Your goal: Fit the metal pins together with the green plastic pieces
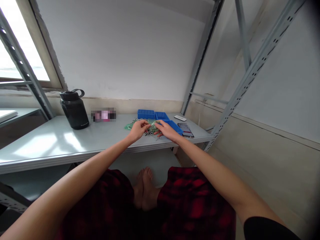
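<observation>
My left hand (138, 129) and my right hand (167, 129) are close together over a pile of thin metallic pieces (150, 132) near the table's front edge. Green plastic (129, 126) lies under and around the pile. The fingers of my left hand are bent together at the tips, on something too small to make out. My right hand's fingers curve toward it, with thumb and forefinger near a pale green bit between the hands. What my right fingers hold, if anything, is hidden.
Blue bins (146, 114) stand behind the pile, another (175, 127) to its right. A phone (185, 130) and a white object (180, 118) lie further right. A black bottle (74, 110) stands left on the grey table (100, 140). Metal shelf posts (203, 56) rise at both sides.
</observation>
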`<state>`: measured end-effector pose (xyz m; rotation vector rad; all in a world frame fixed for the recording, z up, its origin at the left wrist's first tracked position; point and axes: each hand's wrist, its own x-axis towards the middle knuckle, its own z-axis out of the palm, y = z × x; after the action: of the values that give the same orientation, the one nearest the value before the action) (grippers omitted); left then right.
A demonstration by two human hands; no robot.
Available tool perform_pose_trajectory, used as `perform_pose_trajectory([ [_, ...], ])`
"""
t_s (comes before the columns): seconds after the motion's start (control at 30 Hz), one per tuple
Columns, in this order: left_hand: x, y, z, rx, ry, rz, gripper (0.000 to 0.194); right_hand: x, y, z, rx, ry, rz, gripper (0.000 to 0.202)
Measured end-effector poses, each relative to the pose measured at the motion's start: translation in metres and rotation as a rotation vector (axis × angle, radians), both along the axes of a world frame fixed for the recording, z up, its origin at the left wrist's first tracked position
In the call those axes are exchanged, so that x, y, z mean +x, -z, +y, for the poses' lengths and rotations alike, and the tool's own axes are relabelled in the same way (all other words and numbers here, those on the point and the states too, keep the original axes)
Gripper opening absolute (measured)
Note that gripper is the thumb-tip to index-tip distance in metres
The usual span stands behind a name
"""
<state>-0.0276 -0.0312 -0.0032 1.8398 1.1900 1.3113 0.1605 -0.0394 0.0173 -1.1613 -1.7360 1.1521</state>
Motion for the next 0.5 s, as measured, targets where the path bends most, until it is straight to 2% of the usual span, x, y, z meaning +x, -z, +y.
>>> perform_pose_trajectory([
  [0.07, -0.004, -0.001, 0.003, 0.002, -0.021, -0.014, 0.019, 0.000, 0.000, -0.002, -0.002, -0.002, -0.026, 0.044],
  [0.13, -0.009, -0.002, 0.005, 0.002, -0.034, -0.018, 0.020, 0.001, 0.001, -0.002, 0.012, -0.007, -0.056, 0.046],
  [0.3, -0.013, -0.001, 0.005, 0.049, -0.042, 0.022, 0.026, 0.001, 0.006, -0.001, 0.091, -0.029, -0.097, 0.022],
  [0.5, -0.010, 0.001, 0.000, -0.047, 0.092, 0.000, 0.036, 0.003, 0.009, 0.003, 0.201, 0.003, -0.082, 0.018],
])
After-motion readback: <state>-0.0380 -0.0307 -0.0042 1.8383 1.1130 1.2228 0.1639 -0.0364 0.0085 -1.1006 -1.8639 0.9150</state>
